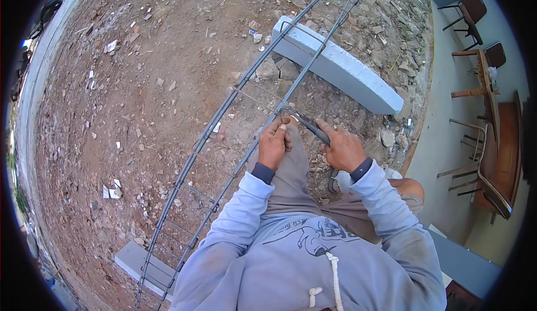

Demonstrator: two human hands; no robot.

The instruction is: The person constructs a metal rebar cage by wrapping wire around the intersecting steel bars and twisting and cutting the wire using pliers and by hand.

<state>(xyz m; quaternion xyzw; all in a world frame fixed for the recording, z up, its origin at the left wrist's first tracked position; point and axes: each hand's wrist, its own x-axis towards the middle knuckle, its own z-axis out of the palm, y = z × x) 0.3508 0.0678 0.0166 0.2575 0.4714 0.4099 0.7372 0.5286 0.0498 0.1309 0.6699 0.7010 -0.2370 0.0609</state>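
Observation:
A long rebar cage (239,87) of two ribbed bars joined by thin cross ties runs diagonally from the upper right to the lower left. My right hand (345,147) is closed round the dark handles of a pair of pincers (311,127), whose jaws are at the nearer bar, by a cross tie. Close beside that spot, my left hand (274,144) is closed in a pinch at the nearer bar. What its fingers hold, if anything, is too small to make out. My knee lies just below the two hands.
A pale blue-grey block (341,67) supports the cage's upper part, and another block (142,263) lies under its lower end. Rubble and bits of tile cover the dirt ground (151,98). Chairs (472,10) and wooden furniture (500,149) stand on the paved floor at right.

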